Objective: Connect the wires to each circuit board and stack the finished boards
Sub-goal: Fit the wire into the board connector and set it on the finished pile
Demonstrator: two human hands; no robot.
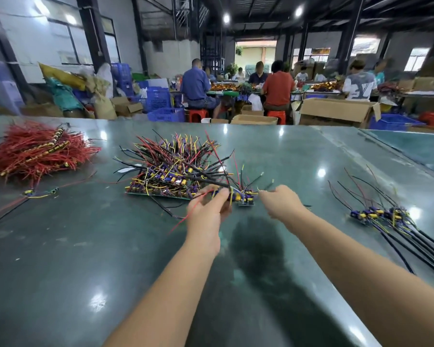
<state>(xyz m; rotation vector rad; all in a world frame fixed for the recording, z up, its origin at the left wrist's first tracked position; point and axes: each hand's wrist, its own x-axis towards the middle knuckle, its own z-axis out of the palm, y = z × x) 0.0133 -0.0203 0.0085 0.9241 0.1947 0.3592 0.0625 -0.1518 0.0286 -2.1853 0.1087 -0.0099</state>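
Ceiling lamps (226, 18) glare as white spots on the glossy bench (85, 246); a soft dark shadow (258, 249) lies near them. Edges bow, background workers blur.

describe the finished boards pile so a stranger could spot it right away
On the green table, look to the person's far right, past the right hand. The finished boards lie there in a short row, long black cables trailing toward the near edge, unlike the tangled central heap.

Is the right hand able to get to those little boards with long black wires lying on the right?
Probably yes. The right hand is busy pinching a thin wire, but only bare green table lies between it and the row of small boards with long black wires.
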